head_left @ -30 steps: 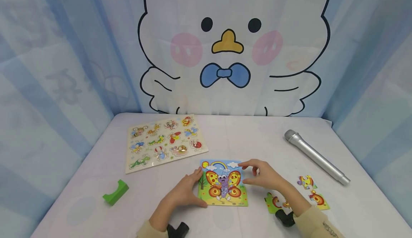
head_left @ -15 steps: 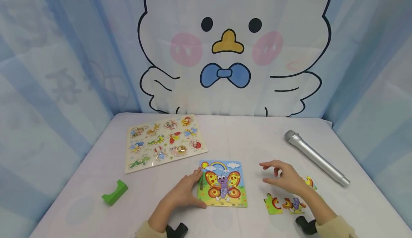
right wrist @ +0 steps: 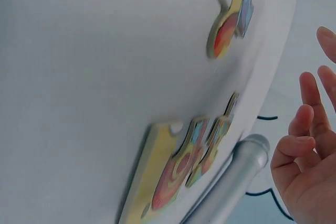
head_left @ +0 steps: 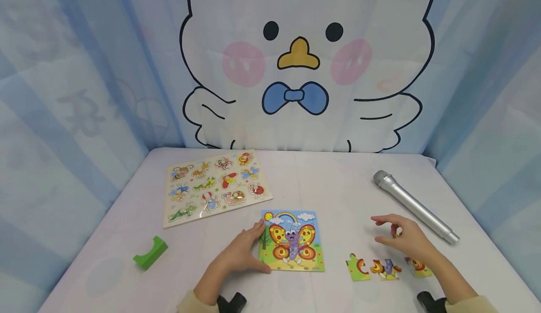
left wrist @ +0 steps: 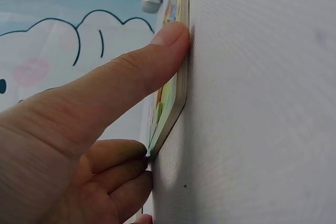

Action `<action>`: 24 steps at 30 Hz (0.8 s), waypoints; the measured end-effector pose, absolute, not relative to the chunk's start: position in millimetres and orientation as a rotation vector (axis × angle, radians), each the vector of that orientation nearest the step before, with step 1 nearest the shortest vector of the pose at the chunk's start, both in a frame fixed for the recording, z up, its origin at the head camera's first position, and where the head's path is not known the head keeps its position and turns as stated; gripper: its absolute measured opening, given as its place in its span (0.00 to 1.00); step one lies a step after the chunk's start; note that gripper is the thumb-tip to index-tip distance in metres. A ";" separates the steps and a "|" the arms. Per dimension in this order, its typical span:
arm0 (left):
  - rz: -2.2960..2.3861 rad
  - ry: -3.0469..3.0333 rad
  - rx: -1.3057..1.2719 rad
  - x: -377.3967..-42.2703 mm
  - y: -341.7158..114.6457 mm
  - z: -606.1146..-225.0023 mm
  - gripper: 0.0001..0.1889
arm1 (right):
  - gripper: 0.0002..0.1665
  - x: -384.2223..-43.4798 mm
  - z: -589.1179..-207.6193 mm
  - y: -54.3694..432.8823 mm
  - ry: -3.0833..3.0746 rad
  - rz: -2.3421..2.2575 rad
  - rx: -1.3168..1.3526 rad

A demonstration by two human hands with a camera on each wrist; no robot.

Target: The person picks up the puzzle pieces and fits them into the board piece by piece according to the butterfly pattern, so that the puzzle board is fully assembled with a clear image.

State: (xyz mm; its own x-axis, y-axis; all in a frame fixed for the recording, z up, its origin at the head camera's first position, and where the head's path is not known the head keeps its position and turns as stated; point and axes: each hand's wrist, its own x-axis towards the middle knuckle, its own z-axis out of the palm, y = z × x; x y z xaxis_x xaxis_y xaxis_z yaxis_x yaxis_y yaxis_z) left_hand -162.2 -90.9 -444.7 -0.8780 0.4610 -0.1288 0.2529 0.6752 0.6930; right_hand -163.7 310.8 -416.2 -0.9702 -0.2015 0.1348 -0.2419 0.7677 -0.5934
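A square butterfly jigsaw puzzle (head_left: 292, 241) lies flat on the white table. My left hand (head_left: 240, 252) grips its near left corner, thumb along the front edge and fingers at the left edge; the left wrist view shows the thumb (left wrist: 170, 34) pressed to the board's side. To the right, my right hand (head_left: 405, 238) hovers above loose puzzle pieces, fingers loosely bent and holding nothing. These include a green-cornered piece (head_left: 358, 268), a purple-and-orange piece (head_left: 386, 270) and a piece with a round orange pattern (head_left: 419, 268). Another piece is mostly hidden beneath the right hand.
An insect puzzle board (head_left: 217, 188) lies at the back left. A green arched block (head_left: 150, 253) is at the left. A silver microphone (head_left: 416, 207) lies slanted at the right, close beyond the right hand. A printed curtain (head_left: 300, 129) stands behind the table.
My right hand has moved right, from the butterfly puzzle's right edge to above the loose pieces, uncovering the nearer ones. My left hand and the puzzle have stayed nearly still.
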 end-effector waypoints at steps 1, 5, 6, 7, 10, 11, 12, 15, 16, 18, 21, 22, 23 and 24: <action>1.010 2.597 0.570 -162.3 -90.9 -444.8 0.56 | 0.27 -162.9 -416.6 315.0 -2.903 0.977 0.348; 1.010 2.594 0.578 -162.9 -90.7 -445.3 0.56 | 0.28 -160.1 -418.2 332.1 -2.942 0.969 0.276; 1.013 2.592 0.578 -163.0 -90.5 -445.6 0.56 | 0.28 -159.7 -419.2 336.3 -2.955 0.963 0.256; 1.015 2.591 0.577 -163.2 -90.4 -445.8 0.56 | 0.28 -159.0 -420.5 340.4 -2.965 0.954 0.250; 1.014 2.590 0.576 -163.4 -90.0 -446.8 0.56 | 0.28 -157.7 -423.7 351.3 -2.974 0.918 0.239; 1.012 2.591 0.577 -163.5 -90.0 -447.2 0.56 | 0.28 -157.5 -424.3 354.4 -2.975 0.904 0.231; 1.012 2.592 0.578 -163.6 -89.9 -447.6 0.56 | 0.28 -157.2 -424.6 357.3 -2.979 0.880 0.230; 1.012 2.593 0.583 -163.6 -90.0 -448.4 0.56 | 0.28 -156.9 -423.5 364.3 -2.996 0.847 0.206; 1.011 2.594 0.584 -163.6 -90.2 -448.4 0.56 | 0.28 -156.9 -423.1 366.2 -3.004 0.847 0.203; 1.011 2.596 0.581 -163.0 -90.4 -448.1 0.56 | 0.28 -157.4 -422.4 369.5 -3.024 0.838 0.195; 1.012 2.596 0.570 -162.5 -90.8 -447.0 0.56 | 0.28 -158.0 -422.7 372.9 -3.055 0.838 0.178; 1.012 2.597 0.567 -162.3 -90.8 -446.4 0.56 | 0.28 -158.0 -423.2 373.6 -3.066 0.843 0.174; 1.014 2.595 0.563 -162.3 -90.8 -446.1 0.55 | 0.29 -158.3 -423.7 374.4 -3.077 0.842 0.170; 1.016 2.595 0.560 -162.3 -90.8 -445.7 0.55 | 0.29 -158.8 -424.4 375.2 -3.089 0.843 0.168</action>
State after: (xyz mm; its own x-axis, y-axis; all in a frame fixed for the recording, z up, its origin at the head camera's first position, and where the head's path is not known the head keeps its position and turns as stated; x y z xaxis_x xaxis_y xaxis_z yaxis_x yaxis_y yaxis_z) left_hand -162.3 -90.8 -445.7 -0.8796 0.4572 -0.1313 0.2465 0.6742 0.6962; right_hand -158.8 375.2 -424.4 -0.9924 -0.1179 -0.0345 -0.0841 0.8565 -0.5093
